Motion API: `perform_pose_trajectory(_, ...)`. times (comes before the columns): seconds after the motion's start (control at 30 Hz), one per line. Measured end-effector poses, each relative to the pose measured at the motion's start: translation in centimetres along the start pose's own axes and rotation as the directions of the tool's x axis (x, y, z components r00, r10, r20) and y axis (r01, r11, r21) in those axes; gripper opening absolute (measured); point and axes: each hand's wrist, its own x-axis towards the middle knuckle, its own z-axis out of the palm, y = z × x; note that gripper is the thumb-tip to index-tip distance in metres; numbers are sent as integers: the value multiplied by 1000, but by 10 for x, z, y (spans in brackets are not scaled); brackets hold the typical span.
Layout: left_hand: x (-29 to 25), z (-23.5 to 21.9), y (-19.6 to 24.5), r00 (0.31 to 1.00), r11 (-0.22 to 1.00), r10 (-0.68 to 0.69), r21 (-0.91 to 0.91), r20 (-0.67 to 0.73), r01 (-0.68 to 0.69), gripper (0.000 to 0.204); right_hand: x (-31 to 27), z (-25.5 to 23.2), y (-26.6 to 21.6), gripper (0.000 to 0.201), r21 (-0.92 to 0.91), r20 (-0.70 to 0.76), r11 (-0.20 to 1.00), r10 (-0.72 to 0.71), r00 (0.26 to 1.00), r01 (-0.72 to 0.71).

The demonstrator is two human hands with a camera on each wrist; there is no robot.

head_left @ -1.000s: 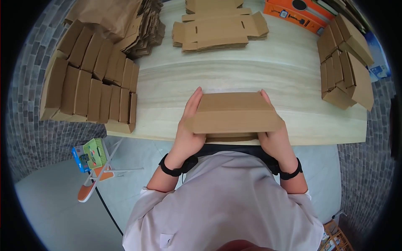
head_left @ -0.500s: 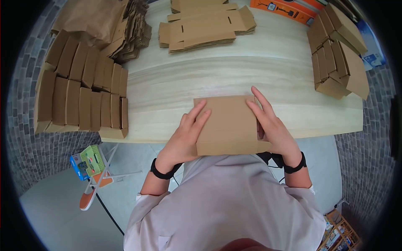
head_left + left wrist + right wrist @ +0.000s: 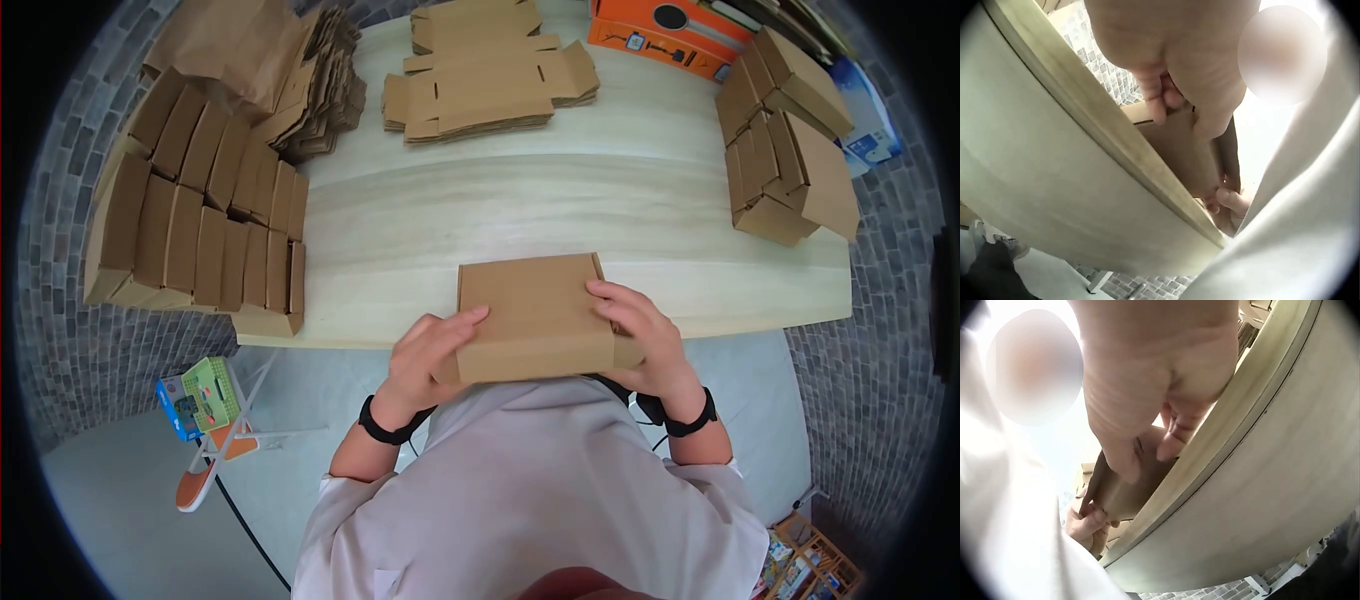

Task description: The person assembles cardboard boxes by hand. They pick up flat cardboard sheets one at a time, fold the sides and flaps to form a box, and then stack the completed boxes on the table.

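A brown cardboard box (image 3: 531, 298) lies at the table's front edge, its lid down over the top and its front flap (image 3: 537, 357) sticking out toward the person. My left hand (image 3: 428, 358) grips the left front corner, fingertips on the lid. At the right front corner my right hand (image 3: 645, 340) holds the box the same way, fingers on top. From below, the left wrist view shows the left thumb (image 3: 1211, 125) against the box's front. The right thumb (image 3: 1124, 464) presses there too in the right wrist view. The box's inside is hidden.
Rows of folded boxes (image 3: 200, 220) stand at the table's left, beside stacked cardboard (image 3: 325, 90). Flat box blanks (image 3: 490, 85) lie at the back. More boxes (image 3: 785, 165) and an orange carton (image 3: 660, 40) are at the right. The table edge (image 3: 1110, 128) runs close by both hands.
The box's lid has swung down from a raised position to lie over the top. Both hands have slid from its sides and upper corners toward the front corners.
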Motion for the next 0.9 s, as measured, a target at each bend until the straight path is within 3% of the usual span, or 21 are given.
perform_pose_trajectory(0.03, 2, 2, 0, 1000, 1000, 7, -3, -1, -7, 57, 0, 2, -1, 62, -7, -4, 1000, -1, 1000, 1)
perform_pose_trajectory(0.1, 7, 9, -2, 971, 942, -190, -306, -145, 139, 59, 2, 10, -2, 58, 336, -203, 937, 168, 965, -92)
perform_pose_trajectory(0.13, 10, 11, -3, 973, 942, -183, -308, -143, 132, 59, 3, 15, 0, 58, 331, -210, 939, 166, 964, -89)
perform_pose_trajectory(0.2, 18, 16, -5, 928, 895, -299, -404, -222, 191, 66, 10, 22, 5, 58, 527, -309, 849, 229, 923, -34)
perform_pose_trajectory(0.23, 24, 18, -5, 910, 909, -317, -359, -268, 211, 57, 14, 22, 2, 52, 531, -316, 845, 272, 909, -68)
perform_pose_trajectory(0.27, 26, 19, -10, 913, 909, -313, -362, -263, 207, 57, 14, 20, 3, 52, 528, -324, 847, 273, 906, -67)
perform_pose_trajectory(0.33, 22, 22, -22, 922, 971, -183, -207, -342, 116, 53, 14, 19, 3, 47, 290, -261, 941, 255, 931, -176)
perform_pose_trajectory(0.47, 18, 30, -10, 888, 950, -257, -269, -382, 159, 53, 15, 18, -10, 45, 107, -287, 976, 211, 934, -188)
perform_pose_trajectory(0.53, 16, 26, -11, 923, 979, -184, 24, -337, 204, 61, 11, 21, -6, 48, 133, -269, 970, 235, 934, -205)
perform_pose_trajectory(0.63, 11, 25, -15, 945, 963, -131, 188, -298, 193, 65, 15, 21, -7, 45, 111, -289, 970, 242, 926, -218)
perform_pose_trajectory(0.67, 11, 25, -15, 945, 963, -131, 189, -299, 194, 65, 14, 21, -7, 45, 112, -288, 970, 241, 927, -218)
perform_pose_trajectory(0.73, 11, 27, -13, 949, 971, -236, -89, -208, 222, 65, 12, 21, -7, 44, 149, -253, 956, 284, 925, -253)
perform_pose_trajectory(0.77, 14, 29, -10, 949, 971, -238, -89, -208, 224, 65, 12, 22, -8, 44, 150, -252, 956, 285, 925, -253)
perform_pose_trajectory(0.83, 23, 34, 1, 922, 932, -328, -227, -204, 281, 66, 15, 24, -13, 44, -1, -267, 971, 229, 936, -237)
perform_pose_trajectory(0.9, 34, 39, 10, 924, 951, -304, -135, -231, 279, 65, 23, 24, -30, 44, 60, -259, 950, 311, 914, -306)
